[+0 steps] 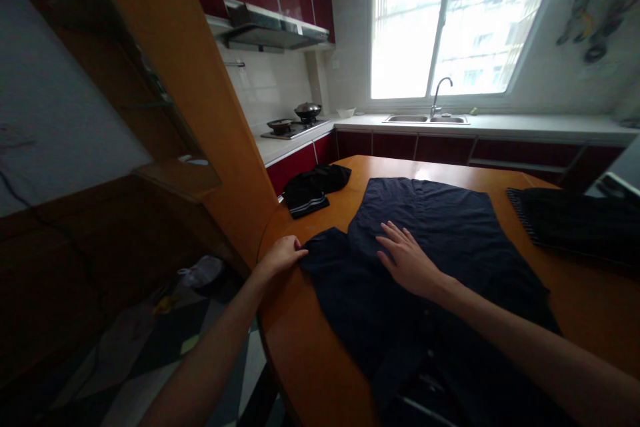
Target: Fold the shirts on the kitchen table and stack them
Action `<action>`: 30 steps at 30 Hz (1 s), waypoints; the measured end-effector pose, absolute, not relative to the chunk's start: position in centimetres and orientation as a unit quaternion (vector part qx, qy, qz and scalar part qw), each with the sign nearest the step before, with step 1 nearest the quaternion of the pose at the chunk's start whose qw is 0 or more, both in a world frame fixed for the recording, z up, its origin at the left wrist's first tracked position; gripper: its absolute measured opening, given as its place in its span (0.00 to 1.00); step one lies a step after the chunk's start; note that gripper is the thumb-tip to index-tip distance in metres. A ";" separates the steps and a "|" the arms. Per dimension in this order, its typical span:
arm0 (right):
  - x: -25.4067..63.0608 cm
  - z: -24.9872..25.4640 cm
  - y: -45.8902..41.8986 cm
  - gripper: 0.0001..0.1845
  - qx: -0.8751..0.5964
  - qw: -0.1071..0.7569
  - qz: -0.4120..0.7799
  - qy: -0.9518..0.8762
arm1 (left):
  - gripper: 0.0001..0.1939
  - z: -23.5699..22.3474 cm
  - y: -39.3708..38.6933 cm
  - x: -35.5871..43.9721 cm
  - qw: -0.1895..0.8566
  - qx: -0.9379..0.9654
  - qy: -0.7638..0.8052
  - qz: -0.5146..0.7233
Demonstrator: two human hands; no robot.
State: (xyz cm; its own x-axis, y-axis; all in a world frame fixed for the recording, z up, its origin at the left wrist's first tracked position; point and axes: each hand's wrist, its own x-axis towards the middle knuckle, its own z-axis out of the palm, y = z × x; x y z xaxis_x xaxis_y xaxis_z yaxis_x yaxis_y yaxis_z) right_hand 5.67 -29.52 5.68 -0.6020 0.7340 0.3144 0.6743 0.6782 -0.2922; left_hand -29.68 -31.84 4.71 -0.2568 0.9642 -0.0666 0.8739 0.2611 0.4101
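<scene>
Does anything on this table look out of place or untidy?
Only slightly: the dark shirt lies spread flat, but a black garment sits crumpled near the table edge. Nothing looks spilled or damaged.

Both arms reach forward, the left hand (283,255) curled closed, the right hand (407,260) flat with fingers spread.

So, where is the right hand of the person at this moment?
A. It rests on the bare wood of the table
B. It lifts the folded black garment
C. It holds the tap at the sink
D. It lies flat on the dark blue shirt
D: the right hand lies palm down, fingers spread, on the dark blue shirt, while the left hand grips the sleeve edge.
</scene>
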 end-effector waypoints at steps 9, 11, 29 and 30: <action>3.1 3.4 -30.2 0.31 -0.296 0.128 0.153 -0.934 | 0.06 5.9 -31.1 -28.5 0.201 0.601 0.745 0.209; 2.5 2.7 -30.2 0.32 -0.290 0.109 0.169 -0.936 | 0.07 7.2 -30.9 -27.6 0.195 0.611 0.724 0.253; 3.6 3.4 -26.3 0.17 -0.492 0.364 0.566 -0.552 | 0.11 6.6 -25.0 -15.8 0.367 0.645 0.512 0.433; 3.5 2.9 -26.3 0.19 -0.496 0.361 0.552 -0.565 | 0.09 6.3 -24.5 -16.9 0.337 0.631 0.535 0.448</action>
State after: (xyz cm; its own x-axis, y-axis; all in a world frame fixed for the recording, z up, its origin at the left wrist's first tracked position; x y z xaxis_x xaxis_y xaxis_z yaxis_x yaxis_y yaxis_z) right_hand 3.54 -26.30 2.94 -0.2476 0.9589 -0.1385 0.1615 -0.1001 -0.9818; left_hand -16.85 -24.51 6.29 0.0243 0.9784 0.2053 0.3738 -0.1993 0.9058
